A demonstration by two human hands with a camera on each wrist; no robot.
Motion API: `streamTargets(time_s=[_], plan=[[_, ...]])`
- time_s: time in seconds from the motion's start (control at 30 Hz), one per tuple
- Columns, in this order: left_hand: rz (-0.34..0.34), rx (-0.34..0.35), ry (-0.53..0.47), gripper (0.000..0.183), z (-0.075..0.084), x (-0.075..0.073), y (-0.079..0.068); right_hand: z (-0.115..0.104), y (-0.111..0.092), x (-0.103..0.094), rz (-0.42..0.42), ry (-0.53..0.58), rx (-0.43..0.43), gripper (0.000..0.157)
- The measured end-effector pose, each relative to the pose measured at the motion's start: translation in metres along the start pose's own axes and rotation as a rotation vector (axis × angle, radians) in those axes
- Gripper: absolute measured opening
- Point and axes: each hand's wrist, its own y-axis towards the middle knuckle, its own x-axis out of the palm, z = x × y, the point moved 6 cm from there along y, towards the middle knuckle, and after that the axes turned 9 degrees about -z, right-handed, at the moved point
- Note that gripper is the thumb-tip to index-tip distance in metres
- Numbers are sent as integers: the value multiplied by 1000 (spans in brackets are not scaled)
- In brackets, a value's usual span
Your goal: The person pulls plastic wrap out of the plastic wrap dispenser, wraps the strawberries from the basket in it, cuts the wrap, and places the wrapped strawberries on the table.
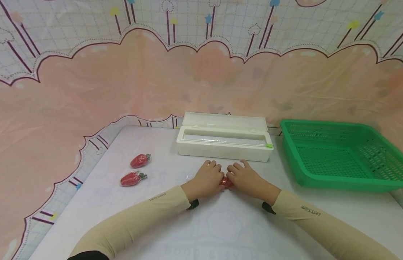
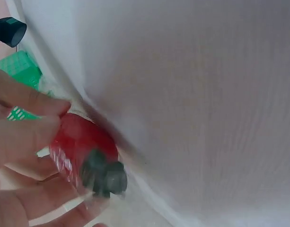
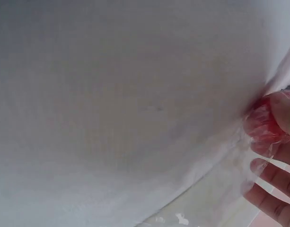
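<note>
Both hands meet over one red vegetable (image 1: pixel 226 182) with a stubby green top, close over the white table in front of the white box. Clear plastic film wraps it. In the left wrist view, the left hand (image 1: pixel 206 179) curls thumb and fingers around the red vegetable (image 2: pixel 83 142), its green stem pointing toward the camera. From the other side, the right hand (image 1: pixel 247 180) grips it; its thumb presses the filmed red surface (image 3: pixel 265 124) in the right wrist view. Loose film hangs around the right fingers. The hands cover most of the vegetable in the head view.
Two similar red vegetables (image 1: pixel 133 178) lie to the left, shiny as if wrapped. Behind the hands stands a white cling film dispenser (image 1: pixel 224 153), lid raised, with a green slider (image 1: pixel 269 146). A green basket (image 1: pixel 344 180) stands at the right. A patterned cloth hangs behind.
</note>
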Motion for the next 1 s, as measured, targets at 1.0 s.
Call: streamTargets(time_s=[1.0], plan=[[30, -113, -3, 38, -7, -3, -1, -1, -20, -6, -104, 181, 15, 40]])
